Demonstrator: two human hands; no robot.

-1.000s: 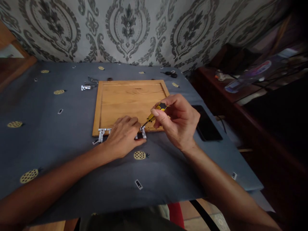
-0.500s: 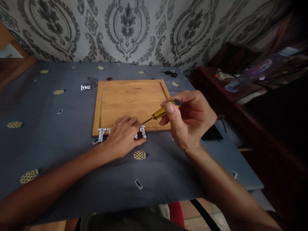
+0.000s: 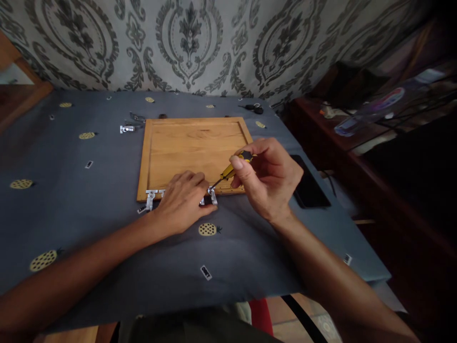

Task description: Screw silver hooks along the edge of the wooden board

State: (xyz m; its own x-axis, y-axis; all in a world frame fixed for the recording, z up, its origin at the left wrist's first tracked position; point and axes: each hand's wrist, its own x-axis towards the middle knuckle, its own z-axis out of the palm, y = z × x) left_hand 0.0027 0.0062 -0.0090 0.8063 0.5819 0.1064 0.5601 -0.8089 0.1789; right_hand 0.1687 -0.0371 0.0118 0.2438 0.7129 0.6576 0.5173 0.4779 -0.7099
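Note:
A wooden cabinet door panel [image 3: 194,150] lies flat on the table. My left hand [image 3: 183,202] rests over its near edge, the thumb and forefinger closed around a metal hinge [image 3: 213,195]. Another metal hinge [image 3: 151,197] is at the panel's near left corner, and more metal shows partly beneath my left hand. My right hand [image 3: 271,178] is closed on a yellow and black screwdriver [image 3: 230,170]. The screwdriver slants down to the left, its tip at the hinge beside my left forefinger.
Loose metal hinges [image 3: 130,127] lie beyond the panel's far left corner. A black-handled tool [image 3: 254,108] is at the back right, and a dark phone [image 3: 311,188] lies right of my right hand. A plastic bottle [image 3: 371,109] is on the brown furniture at right.
My right hand has moved left and slightly down with the screwdriver, bringing its tip onto the hinge. More of the phone shows. My left hand has stayed in place.

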